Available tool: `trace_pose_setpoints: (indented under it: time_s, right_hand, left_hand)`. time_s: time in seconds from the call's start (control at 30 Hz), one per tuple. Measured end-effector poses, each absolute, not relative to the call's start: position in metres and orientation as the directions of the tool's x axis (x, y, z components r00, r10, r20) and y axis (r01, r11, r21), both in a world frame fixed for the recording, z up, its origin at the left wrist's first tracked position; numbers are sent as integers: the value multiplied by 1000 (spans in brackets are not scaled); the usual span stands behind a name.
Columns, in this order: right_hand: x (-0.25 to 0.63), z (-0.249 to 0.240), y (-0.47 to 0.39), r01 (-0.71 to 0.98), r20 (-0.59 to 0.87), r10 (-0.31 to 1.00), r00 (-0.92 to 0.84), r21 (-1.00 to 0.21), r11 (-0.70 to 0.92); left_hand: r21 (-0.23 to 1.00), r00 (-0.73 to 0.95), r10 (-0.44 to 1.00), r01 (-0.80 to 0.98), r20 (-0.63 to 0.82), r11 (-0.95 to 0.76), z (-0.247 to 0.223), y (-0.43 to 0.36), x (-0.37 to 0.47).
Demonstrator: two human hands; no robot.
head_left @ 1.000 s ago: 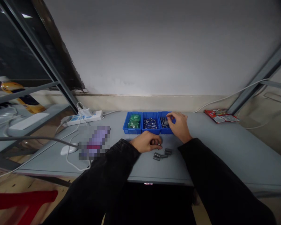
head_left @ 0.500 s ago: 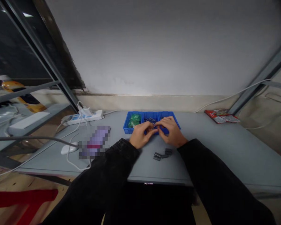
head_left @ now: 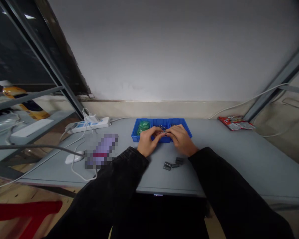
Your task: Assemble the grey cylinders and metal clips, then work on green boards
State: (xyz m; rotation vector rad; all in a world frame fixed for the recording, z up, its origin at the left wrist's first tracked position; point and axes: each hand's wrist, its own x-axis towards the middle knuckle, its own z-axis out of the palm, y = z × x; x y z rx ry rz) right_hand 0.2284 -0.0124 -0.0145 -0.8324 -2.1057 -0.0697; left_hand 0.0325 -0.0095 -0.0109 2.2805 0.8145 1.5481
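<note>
While no brand or writing is legible on the orange-labelled bottle (head_left: 25, 101) or red packet (head_left: 236, 123), the left hand (head_left: 149, 142) and right hand (head_left: 181, 139) meet fingertip to fingertip before the blue bins (head_left: 142, 139); whatever they pinch is too small to tell; dark cylinders (head_left: 175, 165) lie nearer the person.

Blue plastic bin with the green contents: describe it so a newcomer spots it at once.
On the grey table, near the wall, stands a row of three blue plastic bins. It is the leftmost bin. Green pieces set it apart; the middle bin holds thin, shiny metal pieces.
</note>
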Motion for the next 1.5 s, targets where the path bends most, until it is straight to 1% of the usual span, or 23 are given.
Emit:
trace_pose_setpoints:
  time_s: [0.23,0.37,0.5,0.63,0.73,0.87,1.0,1.2,1.5]
  right_hand:
    - [226,-16,-15,611,744,577,-337,-293,736]
    - [227,-16,-12,596,747,557,-362,-274,755]
    - [227,-15,-13,578,740,551,-385,-273,769]
    - [226,-13,-17,592,739,576,-349,-302,747]
    - [226,-14,-16,607,740,583,-334,-304,734]
    - [227,-15,-12,601,735,577,-357,-292,744]
    - [227,-15,-13,590,718,587,-373,-305,748]
    - [227,-14,-16,615,720,617,-319,-337,712]
    - [228,-17,-12,592,730,574,-371,-291,752]
  left_hand:
    - [515,270,593,310,758,-799,-13,-7,32]
    - [510,297,585,294,755,-808,-13,-7,32]
    - [503,284,582,306,762,-808,-10,-10,32]
    - [517,256,599,323,759,-793,-8,-11,32]
    - [521,279,600,310,750,-795,-10,-9,32]
    - [519,310,593,294,743,-803,-13,-7,31]
    - [516,284,594,307,753,-800,-13,-8,32]
    - [515,267,598,322,756,-795,-10,-9,32]
    - [481,300,560,299,772,-824,-8,-11,33]
